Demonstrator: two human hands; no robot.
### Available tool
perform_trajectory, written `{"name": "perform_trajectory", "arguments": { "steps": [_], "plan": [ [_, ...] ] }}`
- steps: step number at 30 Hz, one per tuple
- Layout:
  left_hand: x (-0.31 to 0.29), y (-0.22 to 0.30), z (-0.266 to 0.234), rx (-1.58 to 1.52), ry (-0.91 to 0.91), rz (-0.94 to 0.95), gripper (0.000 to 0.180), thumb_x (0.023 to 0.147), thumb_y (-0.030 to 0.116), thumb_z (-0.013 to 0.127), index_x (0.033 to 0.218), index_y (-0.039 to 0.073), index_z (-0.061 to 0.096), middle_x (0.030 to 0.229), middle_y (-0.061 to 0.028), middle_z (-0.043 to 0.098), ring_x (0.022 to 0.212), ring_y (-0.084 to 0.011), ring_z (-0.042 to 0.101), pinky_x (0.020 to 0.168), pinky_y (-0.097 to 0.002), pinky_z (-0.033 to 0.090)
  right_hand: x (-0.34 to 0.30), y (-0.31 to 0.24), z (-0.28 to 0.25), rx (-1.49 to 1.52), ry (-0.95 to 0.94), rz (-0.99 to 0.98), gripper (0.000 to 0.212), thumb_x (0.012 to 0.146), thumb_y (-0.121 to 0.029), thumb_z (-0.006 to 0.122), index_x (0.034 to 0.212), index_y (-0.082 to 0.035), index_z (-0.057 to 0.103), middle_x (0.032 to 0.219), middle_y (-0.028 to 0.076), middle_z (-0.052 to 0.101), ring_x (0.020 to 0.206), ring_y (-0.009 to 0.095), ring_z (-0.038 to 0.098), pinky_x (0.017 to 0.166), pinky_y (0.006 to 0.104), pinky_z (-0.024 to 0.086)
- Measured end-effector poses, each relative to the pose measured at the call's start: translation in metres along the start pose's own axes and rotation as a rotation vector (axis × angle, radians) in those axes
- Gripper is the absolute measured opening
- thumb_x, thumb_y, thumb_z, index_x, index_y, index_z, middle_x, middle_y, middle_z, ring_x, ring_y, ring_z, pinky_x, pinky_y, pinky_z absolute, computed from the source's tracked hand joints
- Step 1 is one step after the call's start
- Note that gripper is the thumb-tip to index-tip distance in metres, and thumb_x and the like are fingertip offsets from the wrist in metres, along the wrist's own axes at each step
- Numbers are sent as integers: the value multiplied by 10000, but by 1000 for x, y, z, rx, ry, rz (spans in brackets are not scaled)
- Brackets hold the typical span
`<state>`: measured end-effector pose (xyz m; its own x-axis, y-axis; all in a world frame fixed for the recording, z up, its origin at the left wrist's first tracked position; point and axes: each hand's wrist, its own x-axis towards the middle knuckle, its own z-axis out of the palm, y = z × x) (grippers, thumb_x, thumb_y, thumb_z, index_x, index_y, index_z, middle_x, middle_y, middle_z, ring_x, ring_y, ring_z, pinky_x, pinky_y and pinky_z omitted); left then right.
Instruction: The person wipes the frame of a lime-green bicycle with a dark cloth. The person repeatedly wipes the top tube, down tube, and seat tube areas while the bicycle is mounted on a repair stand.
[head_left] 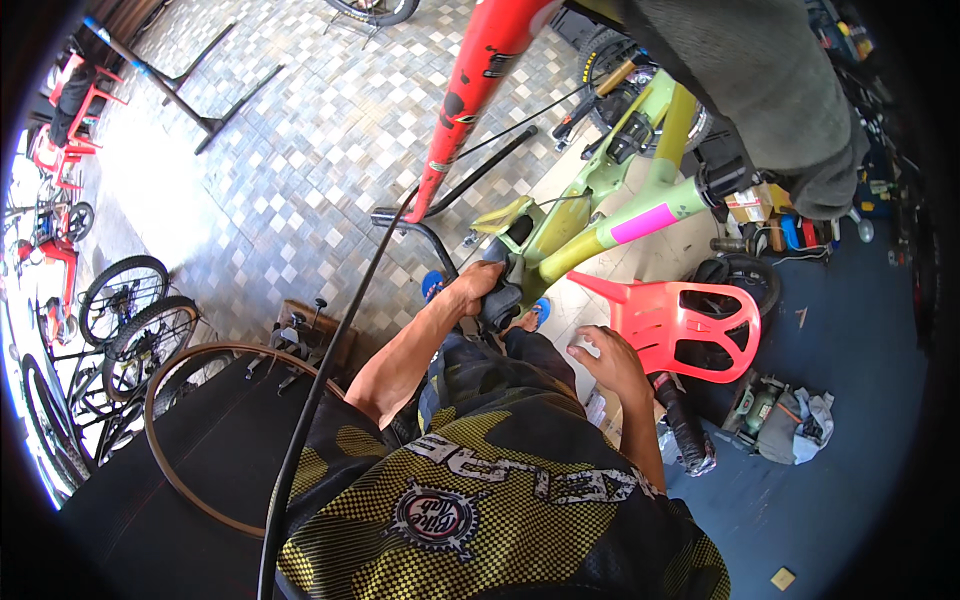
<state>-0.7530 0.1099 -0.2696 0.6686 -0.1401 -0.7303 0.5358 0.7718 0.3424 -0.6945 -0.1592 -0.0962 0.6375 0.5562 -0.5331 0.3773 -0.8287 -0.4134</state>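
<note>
My left hand (478, 285) is closed round a black clamp-like part (505, 298) at the near end of a yellow-green bicycle frame (575, 250). Its fingertips are partly hidden behind that part. The frame slopes away to the upper right, with a pink patch on one tube. Lower and to the right, my right hand (612, 362) has its fingers bent and apart, with nothing visible in them. It is beside a red plastic chair (665, 312), and I cannot tell whether they touch.
A red tube (465, 110) slants overhead, and a dark cable (345, 340) crosses in front of my left forearm. Grey cloth (770, 90) hangs at upper right. Bicycle wheels (150, 340) stand at left, near a thin brown hoop (160, 440). A green tool (760, 410) lies at right.
</note>
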Motion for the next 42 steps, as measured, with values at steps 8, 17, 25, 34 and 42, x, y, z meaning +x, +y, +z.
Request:
{"name": "perform_trajectory", "arguments": {
  "steps": [8,17,25,34,42],
  "plan": [
    [15,-42,-26,802,78,746,286,895,43,695,1170,-32,714,1057,-131,714,1009,-250,671,873,-375,536,-19,35,24,-13,28,29,498,944,-487,689,1263,-105,676,1181,166,714,1110,356,672,934,448,536],
    [-4,13,-48,1904,-111,981,370,871,107,635,1230,165,706,1276,-85,580,1174,-302,633,823,-402,626,-21,50,25,52,28,34,481,938,-479,701,1237,-104,674,1147,177,711,1105,378,666,921,462,538],
    [-28,1,-3,1872,85,629,390,884,79,582,1256,121,691,1297,-162,556,1164,-373,644,837,-495,584,7,82,16,79,47,-135,471,920,-464,725,1208,-96,678,1090,175,725,1049,374,688,896,468,547],
    [16,32,-15,1710,267,408,395,802,82,575,1152,82,759,975,-184,771,877,-312,731,742,-439,572,8,193,-9,125,130,-211,534,918,-476,738,1258,-70,669,1141,195,738,1064,353,713,903,436,557],
    [-52,-47,68,-24,406,796,496,931,-59,454,1401,8,596,1166,-170,731,1060,-290,728,919,-427,615,-60,376,-28,34,106,-70,562,877,-522,746,1224,-85,683,1080,203,722,1042,382,695,884,484,560]
  ]
}}
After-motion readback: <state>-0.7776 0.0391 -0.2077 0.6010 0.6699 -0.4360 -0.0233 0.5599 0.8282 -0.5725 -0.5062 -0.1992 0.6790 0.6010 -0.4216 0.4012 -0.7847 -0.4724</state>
